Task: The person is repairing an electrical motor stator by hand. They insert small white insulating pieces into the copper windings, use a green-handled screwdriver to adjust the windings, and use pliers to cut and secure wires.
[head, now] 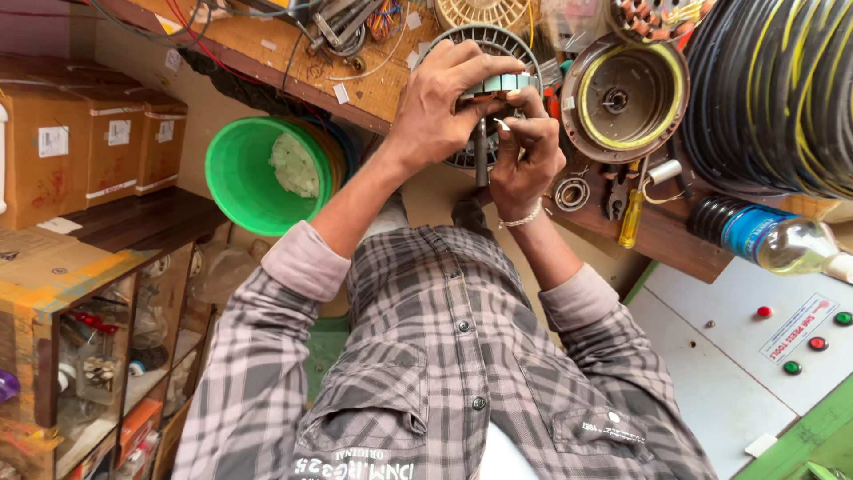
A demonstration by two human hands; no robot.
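My left hand (449, 98) reaches over a round grey slotted motor stator (506, 44) and grips its rim from the top, fingers curled across the laminated edge. A dark metal shaft (481, 160) hangs down from the stator's centre. Just right of the shaft, my right hand (530, 156) pinches a small white strip (502, 124) against the stator's lower edge. A thin bracelet circles that wrist. Both hands touch the stator above the wooden workbench (666, 236). My checked shirt fills the bottom of the view.
A round motor housing with a yellow ring (622, 98), a bearing (571, 193) and a yellow-handled screwdriver (631, 218) lie right of the hands. Black cable coils (773, 89), a plastic bottle (773, 240), a button panel (755, 347), a green bucket (258, 173) and cardboard boxes (89, 142) surround them.
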